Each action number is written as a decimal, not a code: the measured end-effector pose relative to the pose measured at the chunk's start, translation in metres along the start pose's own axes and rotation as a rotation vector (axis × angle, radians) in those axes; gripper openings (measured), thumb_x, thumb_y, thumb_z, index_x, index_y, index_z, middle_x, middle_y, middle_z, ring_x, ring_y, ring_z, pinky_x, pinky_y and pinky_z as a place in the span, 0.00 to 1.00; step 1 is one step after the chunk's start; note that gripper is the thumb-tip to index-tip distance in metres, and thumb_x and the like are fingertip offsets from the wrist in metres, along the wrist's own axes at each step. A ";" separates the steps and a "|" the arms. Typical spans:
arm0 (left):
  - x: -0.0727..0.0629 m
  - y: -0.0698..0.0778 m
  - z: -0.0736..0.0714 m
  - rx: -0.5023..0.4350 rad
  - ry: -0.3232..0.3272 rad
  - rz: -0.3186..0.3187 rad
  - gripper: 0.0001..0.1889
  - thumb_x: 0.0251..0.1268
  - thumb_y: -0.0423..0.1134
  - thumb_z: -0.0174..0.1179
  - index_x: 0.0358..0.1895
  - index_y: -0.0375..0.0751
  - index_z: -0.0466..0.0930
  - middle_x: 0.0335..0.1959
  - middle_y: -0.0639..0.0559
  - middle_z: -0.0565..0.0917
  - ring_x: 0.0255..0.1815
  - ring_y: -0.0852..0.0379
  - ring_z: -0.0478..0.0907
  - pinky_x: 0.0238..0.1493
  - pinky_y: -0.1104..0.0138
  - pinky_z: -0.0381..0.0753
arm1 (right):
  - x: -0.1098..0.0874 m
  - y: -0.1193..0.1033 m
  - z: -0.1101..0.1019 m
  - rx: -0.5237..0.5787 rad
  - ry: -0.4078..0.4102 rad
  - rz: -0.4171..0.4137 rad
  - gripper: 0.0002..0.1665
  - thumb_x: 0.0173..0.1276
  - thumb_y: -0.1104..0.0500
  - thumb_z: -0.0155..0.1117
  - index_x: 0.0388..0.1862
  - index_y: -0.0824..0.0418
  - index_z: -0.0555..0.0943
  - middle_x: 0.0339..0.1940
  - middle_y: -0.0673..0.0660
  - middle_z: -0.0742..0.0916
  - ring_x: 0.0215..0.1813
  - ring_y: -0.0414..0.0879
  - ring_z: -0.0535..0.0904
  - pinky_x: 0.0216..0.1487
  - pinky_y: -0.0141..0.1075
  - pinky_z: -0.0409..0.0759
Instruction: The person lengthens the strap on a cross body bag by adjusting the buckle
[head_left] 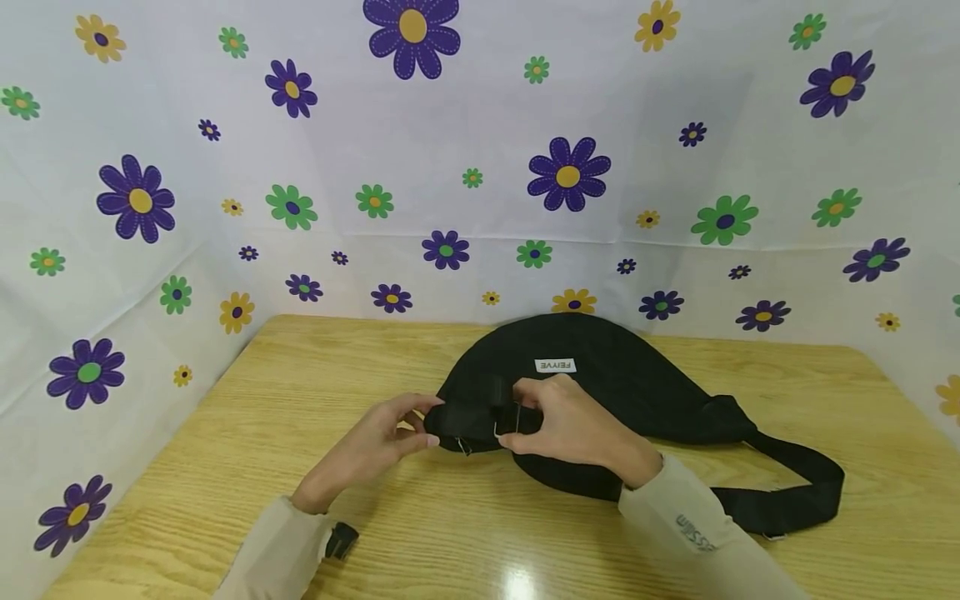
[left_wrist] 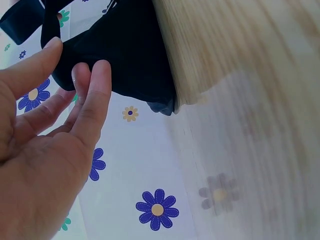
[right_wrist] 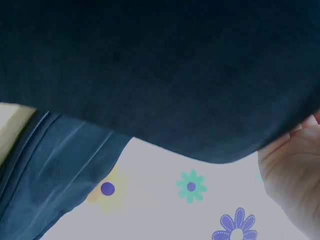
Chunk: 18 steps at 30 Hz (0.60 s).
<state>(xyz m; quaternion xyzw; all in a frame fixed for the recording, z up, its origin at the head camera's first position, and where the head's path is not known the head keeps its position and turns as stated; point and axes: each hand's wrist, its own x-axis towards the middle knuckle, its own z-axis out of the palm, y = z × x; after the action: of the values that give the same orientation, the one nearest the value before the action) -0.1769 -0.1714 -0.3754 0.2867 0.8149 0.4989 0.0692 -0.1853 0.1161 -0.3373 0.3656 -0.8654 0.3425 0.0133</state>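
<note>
A black crossbody bag (head_left: 600,375) lies on the table, its white label (head_left: 555,366) upside down in the head view. At the bag's left end, my left hand (head_left: 382,437) pinches the folded black strap (head_left: 468,421) between thumb and fingers. My right hand (head_left: 573,421) grips the same strap beside a metal slider (head_left: 496,429), and a short strap loop (head_left: 498,392) stands up there. In the left wrist view, the thumb and fingertips (left_wrist: 102,75) meet the black fabric. Black webbing (right_wrist: 150,75) fills much of the right wrist view, partly hiding the right hand (right_wrist: 295,175).
The rest of the strap (head_left: 821,483) loops out at the bag's right end, with another metal fitting (head_left: 772,536). A small black piece (head_left: 341,540) is beside the left cuff. Flower-printed cloth (head_left: 480,125) hangs behind the wooden table (head_left: 315,358).
</note>
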 end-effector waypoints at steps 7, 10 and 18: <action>-0.001 0.001 0.000 0.010 0.002 -0.004 0.22 0.72 0.26 0.60 0.65 0.23 0.71 0.52 0.38 0.76 0.46 0.49 0.77 0.45 0.65 0.82 | -0.007 0.006 -0.005 -0.024 0.002 -0.026 0.19 0.58 0.56 0.77 0.45 0.64 0.85 0.41 0.51 0.90 0.45 0.42 0.86 0.51 0.42 0.82; -0.001 0.000 -0.001 0.014 0.003 -0.006 0.21 0.72 0.26 0.60 0.65 0.23 0.71 0.52 0.38 0.76 0.46 0.49 0.77 0.45 0.65 0.82 | -0.010 0.008 -0.008 -0.026 -0.013 -0.010 0.18 0.59 0.54 0.77 0.44 0.63 0.85 0.37 0.47 0.89 0.40 0.38 0.83 0.46 0.37 0.80; 0.000 0.001 -0.001 0.022 -0.001 0.004 0.21 0.72 0.26 0.60 0.65 0.24 0.72 0.52 0.38 0.77 0.46 0.49 0.77 0.45 0.65 0.82 | -0.018 0.012 -0.015 -0.013 -0.013 -0.017 0.14 0.57 0.55 0.77 0.36 0.59 0.82 0.26 0.40 0.83 0.29 0.35 0.70 0.31 0.32 0.68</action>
<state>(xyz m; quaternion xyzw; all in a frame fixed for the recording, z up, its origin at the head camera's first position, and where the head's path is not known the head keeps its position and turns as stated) -0.1765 -0.1718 -0.3743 0.2893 0.8196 0.4902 0.0652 -0.1830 0.1421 -0.3375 0.3751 -0.8645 0.3342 0.0130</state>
